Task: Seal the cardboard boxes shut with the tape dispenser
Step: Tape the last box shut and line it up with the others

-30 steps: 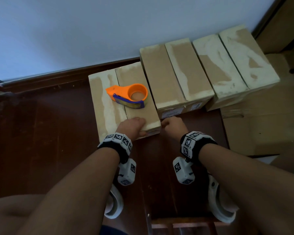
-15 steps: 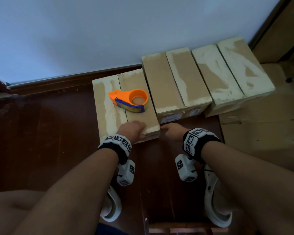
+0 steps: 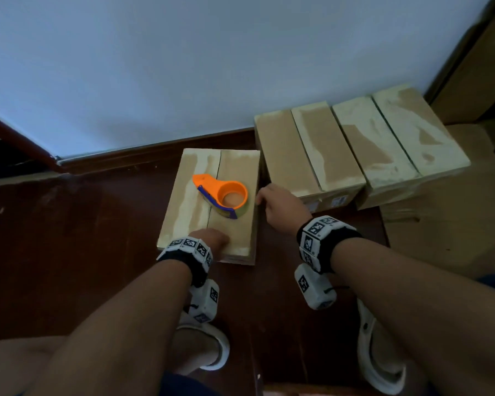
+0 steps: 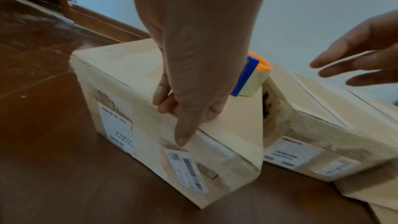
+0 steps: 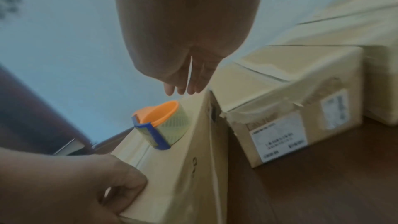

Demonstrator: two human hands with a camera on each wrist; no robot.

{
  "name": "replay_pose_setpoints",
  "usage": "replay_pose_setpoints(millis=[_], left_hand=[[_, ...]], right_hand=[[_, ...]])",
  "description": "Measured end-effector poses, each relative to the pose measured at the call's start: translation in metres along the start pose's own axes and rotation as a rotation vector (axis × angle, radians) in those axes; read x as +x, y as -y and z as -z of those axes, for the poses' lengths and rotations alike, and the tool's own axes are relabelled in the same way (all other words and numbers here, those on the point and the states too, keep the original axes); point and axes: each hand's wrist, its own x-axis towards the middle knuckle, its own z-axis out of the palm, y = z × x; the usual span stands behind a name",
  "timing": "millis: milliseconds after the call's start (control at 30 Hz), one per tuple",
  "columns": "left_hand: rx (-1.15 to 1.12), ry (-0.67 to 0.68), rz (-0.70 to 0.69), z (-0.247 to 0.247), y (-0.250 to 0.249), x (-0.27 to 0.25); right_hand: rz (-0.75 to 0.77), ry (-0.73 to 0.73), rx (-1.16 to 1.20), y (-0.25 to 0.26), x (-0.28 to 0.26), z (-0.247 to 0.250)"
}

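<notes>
Tape dispenser (image 3: 222, 198) sat on the nearest cardboard box (image 3: 235, 167). I saw my left hand (image 3: 212, 241) clutching that box's near edge, while my right hand (image 3: 280, 207) hovered slack-fingered beside it, holding nothing.

Head camera looks steeply down; both wrist cameras sit close, low, sharing the tape dispenser (image 4: 252, 76) at 12 o'clock.

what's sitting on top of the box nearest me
An orange tape dispenser lies on the nearest box, across its centre seam. The left hand grips the near top edge. The contents are hidden under closed flaps.
</notes>
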Motion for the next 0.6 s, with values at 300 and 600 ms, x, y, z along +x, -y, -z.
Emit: replay_pose_setpoints(millis=[300, 600], left_hand=[[-0.433, -0.277, 0.478, -0.003, 0.059, -0.003], [-0.44, -0.179, 0.414, -0.021, 0.025, 0.033]], right_hand=[[0.209, 0.149, -0.182, 0.044, 0.029, -0.015], [0.378, 0.434, -0.473, 0.064, 0.058, -0.041]])
